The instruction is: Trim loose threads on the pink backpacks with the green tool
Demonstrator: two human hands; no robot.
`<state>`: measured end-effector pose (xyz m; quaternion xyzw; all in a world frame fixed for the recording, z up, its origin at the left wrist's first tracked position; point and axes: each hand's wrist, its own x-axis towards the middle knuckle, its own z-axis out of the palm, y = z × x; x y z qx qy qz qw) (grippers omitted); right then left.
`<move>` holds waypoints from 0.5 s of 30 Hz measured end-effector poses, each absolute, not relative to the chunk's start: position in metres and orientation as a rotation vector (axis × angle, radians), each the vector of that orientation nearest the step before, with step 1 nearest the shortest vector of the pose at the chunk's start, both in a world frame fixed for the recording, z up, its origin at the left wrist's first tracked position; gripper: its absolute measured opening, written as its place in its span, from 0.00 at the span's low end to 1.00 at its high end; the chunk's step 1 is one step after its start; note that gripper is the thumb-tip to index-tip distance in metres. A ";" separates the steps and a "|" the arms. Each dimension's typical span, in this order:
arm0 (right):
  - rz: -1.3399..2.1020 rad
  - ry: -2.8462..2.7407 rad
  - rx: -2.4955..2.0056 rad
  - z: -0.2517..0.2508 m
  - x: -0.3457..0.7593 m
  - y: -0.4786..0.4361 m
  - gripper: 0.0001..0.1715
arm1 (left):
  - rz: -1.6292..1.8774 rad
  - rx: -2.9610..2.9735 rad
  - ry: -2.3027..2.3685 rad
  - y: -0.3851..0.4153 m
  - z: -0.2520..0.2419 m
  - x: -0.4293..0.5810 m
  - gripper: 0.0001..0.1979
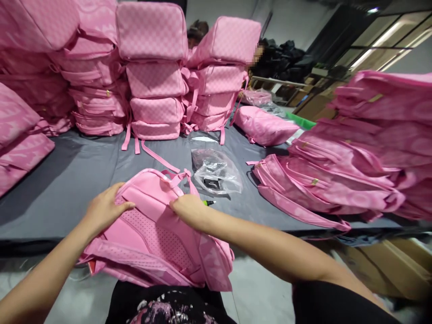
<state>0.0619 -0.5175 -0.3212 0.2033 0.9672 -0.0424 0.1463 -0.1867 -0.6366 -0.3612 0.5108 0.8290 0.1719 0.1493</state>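
A pink backpack (pixel 164 234) lies at the table's near edge, its dotted back panel and shoulder straps facing up and its lower part hanging over toward me. My left hand (pixel 107 207) grips its left side, thumb on top and the other fingers hidden behind the edge. Closed against the upper right of the same backpack is my right hand (pixel 191 211), near the knotted pink strap (pixel 185 176); its fingertips are partly hidden. Just beyond that hand, the tip of a green and black tool (pixel 208 203) shows. A clear plastic bag (pixel 219 173) with something dark in it rests farther back.
Stacks of pink backpacks (pixel 151 81) line the far side of the grey-covered table (pixel 84 171). Another pile of backpacks (pixel 357 153) fills the right side. A person's head (pixel 197 31) is partly visible behind the stacks. Cardboard boxes (pixel 388 265) stand at lower right.
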 end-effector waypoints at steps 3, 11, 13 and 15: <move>-0.173 2.812 0.698 -0.322 0.088 -0.517 0.14 | 0.539 1.403 2.222 -0.631 -0.358 -0.197 0.35; -0.226 2.935 2.108 -0.360 0.201 -0.398 0.24 | 0.604 1.379 2.231 -0.639 -0.348 -0.182 0.31; -0.243 2.857 2.198 -0.372 0.207 -0.354 0.29 | 0.633 1.363 2.233 -0.640 -0.347 -0.178 0.30; -0.247 2.774 2.274 -0.385 0.202 -0.319 0.33 | 0.658 1.340 2.242 -0.640 -0.346 -0.177 0.30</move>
